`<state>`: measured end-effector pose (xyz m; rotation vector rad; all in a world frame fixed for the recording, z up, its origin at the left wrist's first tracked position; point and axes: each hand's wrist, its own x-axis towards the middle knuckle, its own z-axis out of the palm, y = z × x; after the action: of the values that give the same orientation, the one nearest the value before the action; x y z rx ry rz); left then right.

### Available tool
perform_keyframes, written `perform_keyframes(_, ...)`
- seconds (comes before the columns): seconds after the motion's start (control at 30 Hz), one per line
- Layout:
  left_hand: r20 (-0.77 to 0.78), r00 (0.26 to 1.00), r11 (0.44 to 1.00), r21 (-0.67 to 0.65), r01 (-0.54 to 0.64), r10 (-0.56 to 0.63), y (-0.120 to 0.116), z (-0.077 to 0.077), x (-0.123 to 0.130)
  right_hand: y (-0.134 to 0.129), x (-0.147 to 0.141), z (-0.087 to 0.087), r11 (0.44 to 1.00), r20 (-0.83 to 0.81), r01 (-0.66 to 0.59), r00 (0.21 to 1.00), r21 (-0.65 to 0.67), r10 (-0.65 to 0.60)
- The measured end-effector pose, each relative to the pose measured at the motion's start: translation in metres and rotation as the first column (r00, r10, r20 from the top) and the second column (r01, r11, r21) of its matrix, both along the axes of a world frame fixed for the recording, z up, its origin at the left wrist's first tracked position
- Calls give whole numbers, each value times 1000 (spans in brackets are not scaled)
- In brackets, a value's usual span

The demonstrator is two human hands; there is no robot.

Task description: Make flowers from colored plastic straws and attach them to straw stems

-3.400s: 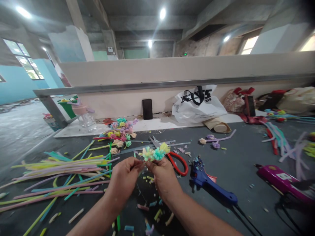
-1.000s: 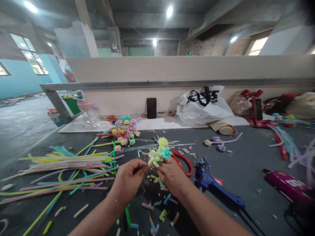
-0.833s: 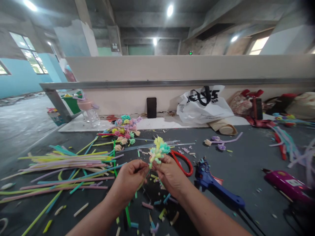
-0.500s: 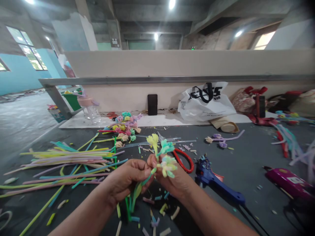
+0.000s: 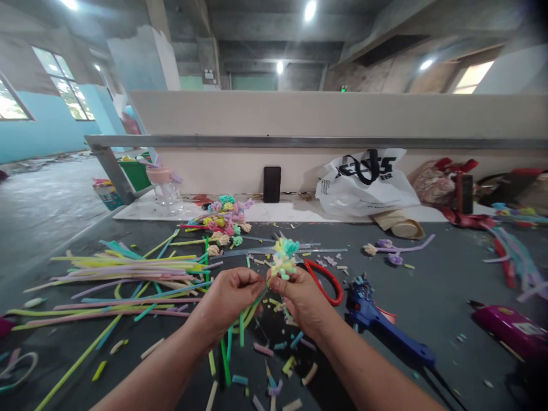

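Note:
My right hand (image 5: 305, 299) is closed around a small bunch of pipe cleaner flowers (image 5: 283, 260), yellow, turquoise and cream, just below the blossoms. My left hand (image 5: 231, 299) pinches the green and yellow stems (image 5: 242, 328) that trail down to the left from the bunch. Both hands meet above the middle of the dark table, their fingertips almost touching. Just behind my right hand lie red-handled scissors (image 5: 327, 285), their blades partly hidden by the flowers. Short cut pieces of pipe cleaner (image 5: 274, 379) are scattered below the hands.
Loose pipe cleaners (image 5: 128, 268) lie in a pile on the left, finished flowers (image 5: 226, 217) behind them. A blue glue gun (image 5: 389, 334) and a magenta tool (image 5: 509, 328) lie at the right. Along the back stand a clear bottle (image 5: 166, 194), a phone (image 5: 272, 184) and a white bag (image 5: 363, 185).
The flower heads have been drawn closer together and turned upright, where they were spread apart before. My left hand has shifted along the stems. The view has swung slightly left.

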<state>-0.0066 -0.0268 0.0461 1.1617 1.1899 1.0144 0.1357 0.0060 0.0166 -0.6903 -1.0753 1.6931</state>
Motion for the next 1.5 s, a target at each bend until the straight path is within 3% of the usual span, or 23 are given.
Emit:
perform_keyframes(0.17, -41, 991, 990, 55, 129, -127, 4, 2, -8, 5, 5, -4, 999, 75, 46, 996, 24, -48)
perform_keyframes(0.33, -33, 983, 983, 14, 183, -182, 3, 5, -10, 5, 6, -2, 995, 190, 16, 981, 94, -34)
perform_keyframes(0.47, -91, 970, 972, 34, 231, -227, 2, 2, -11, 3, 6, -1, 998, 246, -3, 969, 70, -14)
perform_keyframes(0.6, -253, 956, 968, 157, 194, -151, 1, 0, -14, 5, 7, -6, 999, 184, 15, 983, 35, -21)
perform_keyframes(0.7, -154, 956, 963, 57, 262, -251, 1, 4, -15, 10, 9, -11, 998, 84, 59, 995, 20, -61)
perform_keyframes(0.77, -173, 946, 957, 43, 286, -275, 2, 4, -14, 12, 10, -12, 997, 53, 73, 996, 25, -74)
perform_keyframes(0.83, -341, 918, 954, 144, 263, -202, 4, 1, -15, 12, 11, -12, 996, 54, 75, 996, 36, -77)
perform_keyframes(0.93, -598, 800, 892, 383, 239, 42, 13, -11, -20, 12, 12, -8, 992, 36, 115, 992, 59, -117)
perform_keyframes(1.0, -664, 726, 867, 455, 202, 180, 21, -19, -27, 13, 14, -4, 981, 23, 175, 984, 81, -177)
perform_keyframes(1.07, -662, 675, 858, 507, 82, 326, 26, -25, -33, 14, 16, -1, 965, 69, 240, 966, 109, -248)
perform_keyframes(1.13, -587, 618, 758, 652, -23, 523, 26, -27, -34, 15, 16, 0, 942, 153, 298, 935, 157, -321)
perform_keyframes(1.2, -478, 569, 579, 815, 4, 669, 20, -26, -28, 14, 15, 0, 917, 208, 347, 899, 197, -385)
perform_keyframes(1.23, -444, 569, 506, 861, 55, 692, 15, -25, -22, 13, 13, -1, 908, 215, 367, 888, 200, -406)
perform_keyframes(1.3, -449, 603, 434, 882, 183, 660, 6, -25, -6, 10, 10, -3, 903, 208, 393, 881, 175, -424)
perform_keyframes(1.37, -519, 606, 432, 851, 298, 603, 1, -24, 10, 8, 8, -6, 901, 194, 410, 881, 144, -432)
perform_keyframes(1.5, -605, 528, 498, 794, 348, 596, 8, -21, 30, 8, 6, -10, 903, 154, 409, 891, 135, -427)
